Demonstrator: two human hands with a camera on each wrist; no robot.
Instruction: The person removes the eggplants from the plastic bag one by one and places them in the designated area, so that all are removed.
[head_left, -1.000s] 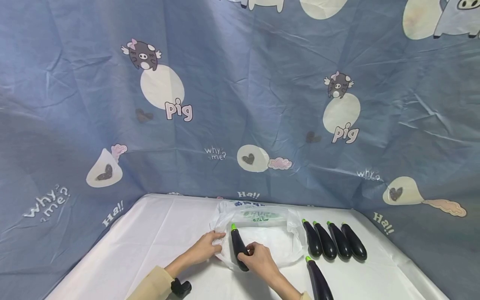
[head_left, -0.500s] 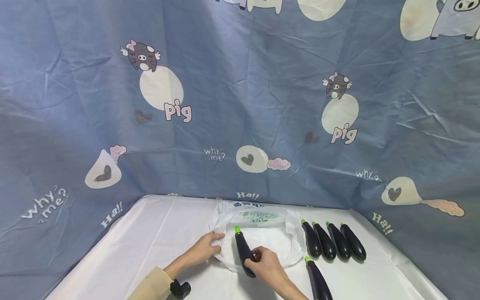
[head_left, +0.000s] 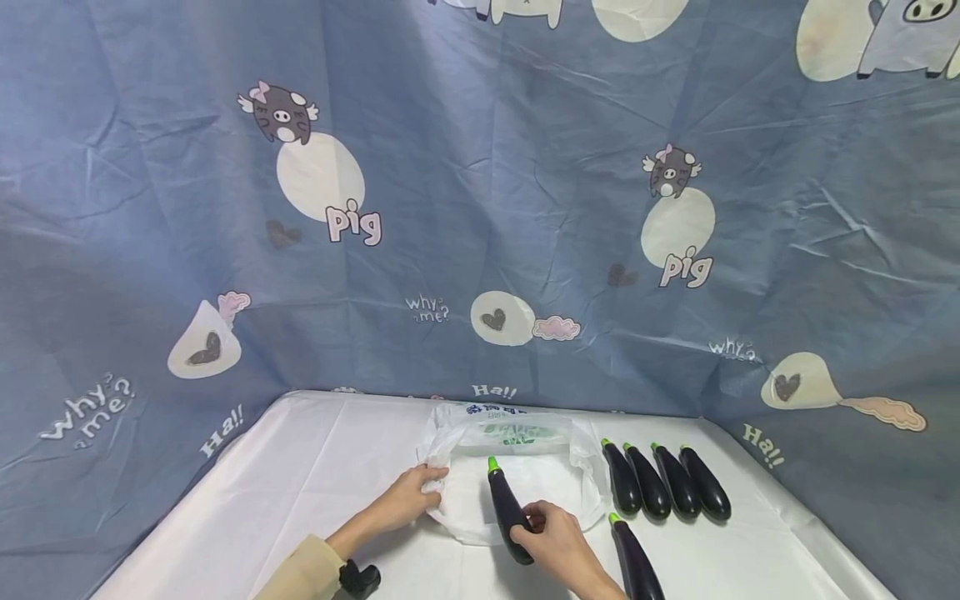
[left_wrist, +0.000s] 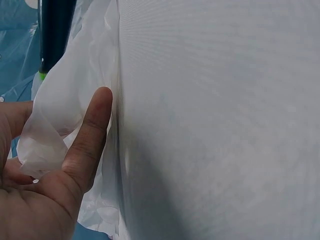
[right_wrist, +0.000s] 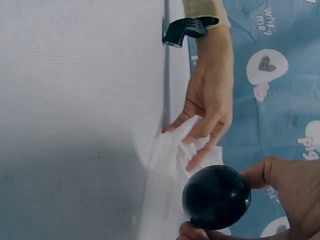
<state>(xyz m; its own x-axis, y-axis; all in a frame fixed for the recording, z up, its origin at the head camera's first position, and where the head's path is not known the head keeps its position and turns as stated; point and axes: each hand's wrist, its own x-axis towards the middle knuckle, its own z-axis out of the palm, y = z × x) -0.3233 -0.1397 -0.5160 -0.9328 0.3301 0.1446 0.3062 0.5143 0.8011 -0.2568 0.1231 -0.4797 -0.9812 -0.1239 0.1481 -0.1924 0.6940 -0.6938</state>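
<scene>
Near the middle of the table in the head view, my right hand (head_left: 558, 542) grips a dark eggplant (head_left: 508, 507) by its thick lower end. Its green stem tip points away from me, over the white plastic bag (head_left: 592, 467). That bag lies spread with its mouth facing me. At the bag's left edge, my left hand (head_left: 408, 496) holds the thin plastic between thumb and fingers, as the left wrist view shows with the bag film (left_wrist: 65, 95) folded in the hand (left_wrist: 55, 200). The eggplant's round end (right_wrist: 216, 197) faces the right wrist camera, pinched by the fingers.
Several eggplants (head_left: 678, 483) lie in a row right of the bag, stems away from me. One more eggplant (head_left: 636, 560) lies nearer me at the right. A white cloth covers the table (head_left: 337, 450); a blue printed curtain (head_left: 420, 208) hangs behind.
My right hand has carried the eggplant to the right and slightly toward me, across the bag's mouth. The left hand stays at the bag's left edge.
</scene>
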